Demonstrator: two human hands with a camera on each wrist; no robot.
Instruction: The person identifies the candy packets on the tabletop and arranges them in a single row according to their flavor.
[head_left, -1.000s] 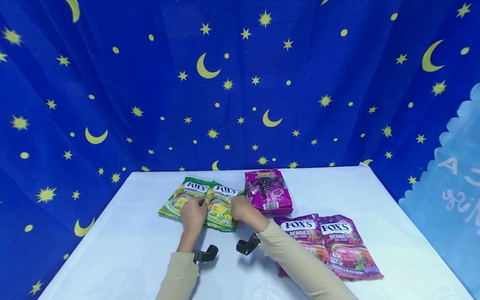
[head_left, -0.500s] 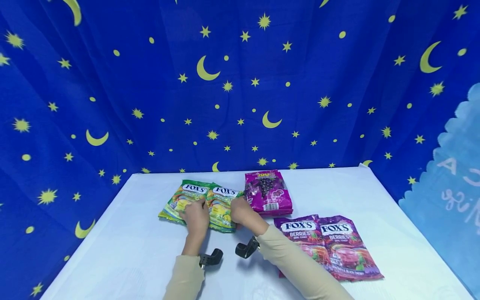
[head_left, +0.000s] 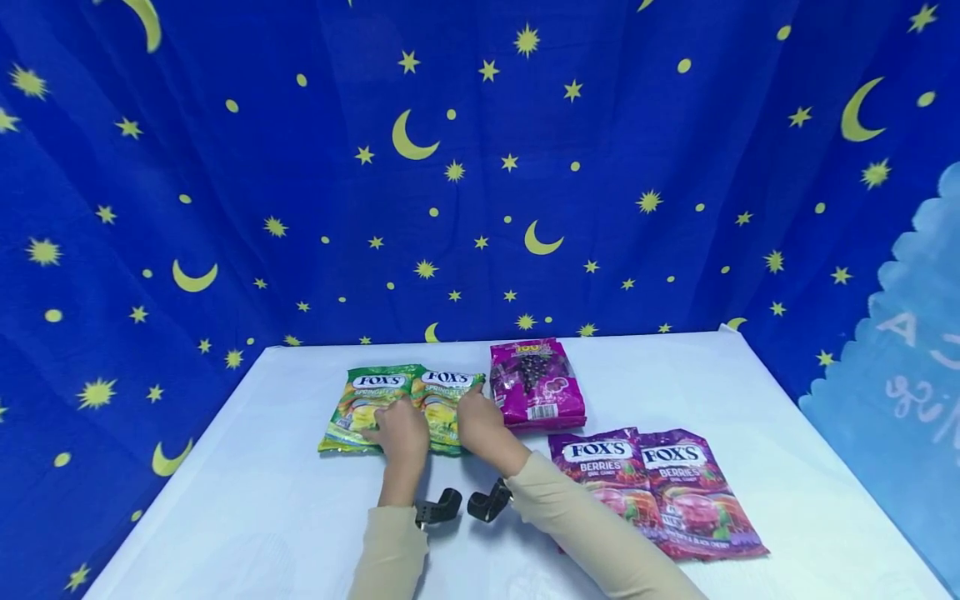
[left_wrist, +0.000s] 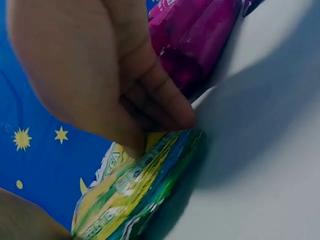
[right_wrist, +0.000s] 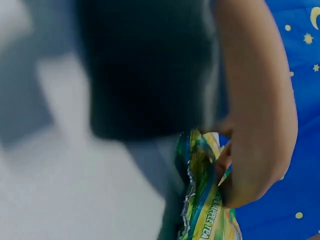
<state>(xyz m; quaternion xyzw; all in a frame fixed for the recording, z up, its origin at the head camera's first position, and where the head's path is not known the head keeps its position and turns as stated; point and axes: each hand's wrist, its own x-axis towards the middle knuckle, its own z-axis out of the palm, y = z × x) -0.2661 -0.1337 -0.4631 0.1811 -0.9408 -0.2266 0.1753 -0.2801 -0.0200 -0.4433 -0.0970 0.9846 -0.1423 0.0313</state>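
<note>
Two green-and-yellow Fox's candy bags lie side by side at the table's back left: the left bag (head_left: 352, 417) and the right bag (head_left: 447, 408). My left hand (head_left: 406, 431) is over the seam between them, its bent fingers gripping the right bag near its left edge; the exact fingertip contact is hidden. With thumb and fingers, my right hand (head_left: 482, 422) pinches the right bag's right edge. The left wrist view shows the right hand (left_wrist: 100, 70) curled at the wrapper (left_wrist: 135, 190). In the right wrist view, the left hand (right_wrist: 257, 125) has its fingers against the wrapper (right_wrist: 207, 200).
A magenta candy bag (head_left: 534, 387), apparently stacked on another, lies just right of the green pair. Two purple Fox's Berries bags (head_left: 600, 462) (head_left: 693, 500) overlap at the front right. A blue star-patterned curtain (head_left: 480, 192) stands behind the white table (head_left: 247, 500).
My left hand has shifted right, closer to the right hand. The green bags have turned straighter, the left one's top swinging left. The right hand has barely moved.
</note>
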